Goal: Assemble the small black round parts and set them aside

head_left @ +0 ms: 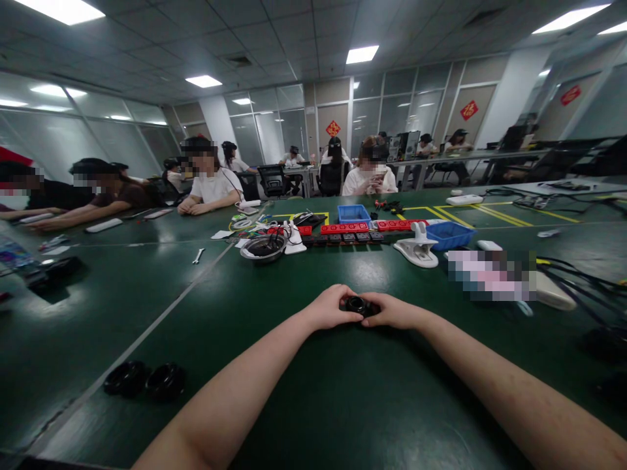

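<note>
Far to my near left, two black ring-shaped parts (145, 380) lie side by side on the green table (313, 405), well apart from my hands, set out of the way but within reach. My left hand (329, 308) and my right hand (394, 311) meet in the middle of the table, both closed around a small black round part (358, 305) that rests between them on the surface; I grip it from either side, which would steady it while my fingers work on it.

Beyond, toward the far side, sit a metal bowl (263, 247), a row of red blocks (344, 228), a blue bin (353, 213) and a white clamp-like tool (417, 247). Cables (578, 274) trail at the far right.

Other people sit at the long table's far edge, in an office with glass partitions and ceiling panel lights.
</note>
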`<state>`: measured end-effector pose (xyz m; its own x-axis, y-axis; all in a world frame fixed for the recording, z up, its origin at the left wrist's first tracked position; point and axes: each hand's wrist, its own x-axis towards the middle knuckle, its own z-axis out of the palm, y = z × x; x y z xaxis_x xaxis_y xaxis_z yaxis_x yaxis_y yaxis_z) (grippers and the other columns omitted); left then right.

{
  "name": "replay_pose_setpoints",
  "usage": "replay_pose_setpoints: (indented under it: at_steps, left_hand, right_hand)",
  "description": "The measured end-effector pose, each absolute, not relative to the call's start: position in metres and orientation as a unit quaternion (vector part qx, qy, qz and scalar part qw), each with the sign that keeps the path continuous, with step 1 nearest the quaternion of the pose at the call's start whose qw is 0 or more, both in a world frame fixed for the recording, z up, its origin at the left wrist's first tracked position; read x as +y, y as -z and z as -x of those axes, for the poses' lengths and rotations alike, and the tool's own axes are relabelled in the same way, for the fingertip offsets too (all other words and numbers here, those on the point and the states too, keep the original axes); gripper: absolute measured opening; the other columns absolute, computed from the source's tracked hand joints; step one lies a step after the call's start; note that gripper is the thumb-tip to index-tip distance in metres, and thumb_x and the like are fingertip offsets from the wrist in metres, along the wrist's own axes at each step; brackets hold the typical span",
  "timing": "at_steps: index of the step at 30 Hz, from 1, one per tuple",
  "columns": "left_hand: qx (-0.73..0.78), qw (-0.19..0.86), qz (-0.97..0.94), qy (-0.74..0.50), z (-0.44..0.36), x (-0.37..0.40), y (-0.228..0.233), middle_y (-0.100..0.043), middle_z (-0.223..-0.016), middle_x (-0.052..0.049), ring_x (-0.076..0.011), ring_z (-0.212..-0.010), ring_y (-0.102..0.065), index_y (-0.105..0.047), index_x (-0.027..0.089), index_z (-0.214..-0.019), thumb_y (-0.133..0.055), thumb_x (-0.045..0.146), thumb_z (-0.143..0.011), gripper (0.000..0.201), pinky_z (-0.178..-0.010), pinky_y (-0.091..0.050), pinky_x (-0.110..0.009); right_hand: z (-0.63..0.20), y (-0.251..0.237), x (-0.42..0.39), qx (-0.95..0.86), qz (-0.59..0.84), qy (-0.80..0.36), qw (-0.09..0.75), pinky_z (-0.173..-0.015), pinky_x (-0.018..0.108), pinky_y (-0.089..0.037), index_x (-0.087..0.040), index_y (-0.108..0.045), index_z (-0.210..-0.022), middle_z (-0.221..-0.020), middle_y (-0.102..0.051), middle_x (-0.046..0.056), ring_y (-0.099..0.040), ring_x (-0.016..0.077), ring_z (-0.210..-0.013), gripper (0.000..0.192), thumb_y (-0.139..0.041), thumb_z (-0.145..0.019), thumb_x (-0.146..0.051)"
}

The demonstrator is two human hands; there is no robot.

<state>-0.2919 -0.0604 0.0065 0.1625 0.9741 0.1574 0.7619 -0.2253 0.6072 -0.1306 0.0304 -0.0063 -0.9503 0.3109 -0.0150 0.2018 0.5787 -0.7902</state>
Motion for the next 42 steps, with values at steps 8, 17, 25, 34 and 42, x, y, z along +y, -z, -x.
replay_pose_setpoints:
  at_steps: [8,17,25,34,42]
  left_hand:
    - [0.577,0.226,-0.734,-0.279,0.294,-0.057,-0.003,-0.048,-0.084,-0.002,-0.0119,-0.070,-0.045,-0.051,0.017,-0.089,-0.061,0.037,-0.059,0.038,-0.059,-0.038,-0.022]
    - [0.587,0.211,-0.732,-0.274,0.291,-0.059,-0.005,-0.048,-0.082,-0.002,-0.0123,-0.069,-0.045,-0.051,0.017,-0.089,-0.061,0.037,-0.058,0.038,-0.059,-0.038,-0.023]
    - [0.640,0.178,-0.694,-0.277,0.282,-0.064,-0.004,-0.048,-0.085,-0.003,-0.0144,-0.072,-0.047,-0.050,0.018,-0.088,-0.060,0.043,-0.057,0.041,-0.062,-0.039,-0.025]
    - [0.737,0.088,-0.613,-0.272,0.264,-0.067,0.000,-0.048,-0.090,-0.006,-0.0203,-0.086,-0.046,-0.047,0.018,-0.088,-0.056,0.042,-0.062,0.037,-0.071,-0.037,-0.031]
    - [0.654,0.157,-0.674,-0.305,0.281,-0.064,-0.002,-0.047,-0.087,-0.004,-0.0155,-0.078,-0.047,-0.049,0.018,-0.088,-0.059,0.039,-0.060,0.036,-0.067,-0.039,-0.027]
  right_hand:
    - [0.130,0.007,0.032,-0.855,0.166,-0.489,0.050,-0.059,0.022,-0.037,-0.014,-0.053,-0.090,-0.074,-0.054,-0.001,-0.049,0.0117,-0.066,0.032,-0.059,-0.061,-0.025]
    - [0.129,0.008,0.033,-0.858,0.178,-0.479,0.052,-0.060,0.023,-0.037,-0.015,-0.052,-0.092,-0.077,-0.055,0.000,-0.050,0.0127,-0.069,0.034,-0.060,-0.061,-0.027]
    - [0.134,0.018,0.033,-0.886,0.232,-0.389,0.102,-0.050,0.020,-0.032,-0.015,-0.048,-0.073,-0.063,-0.048,-0.004,-0.046,0.0107,-0.060,0.034,-0.065,-0.052,-0.035]
    - [0.149,0.019,0.005,-0.897,0.399,-0.145,0.126,-0.047,0.022,-0.027,-0.017,-0.047,-0.074,-0.069,-0.056,0.005,-0.050,0.0146,-0.060,0.023,-0.054,-0.064,-0.036]
    - [0.140,0.011,0.016,-0.927,0.293,-0.209,0.103,-0.055,0.025,-0.035,-0.016,-0.049,-0.092,-0.080,-0.057,0.006,-0.053,0.0193,-0.070,0.046,-0.058,-0.058,-0.047]
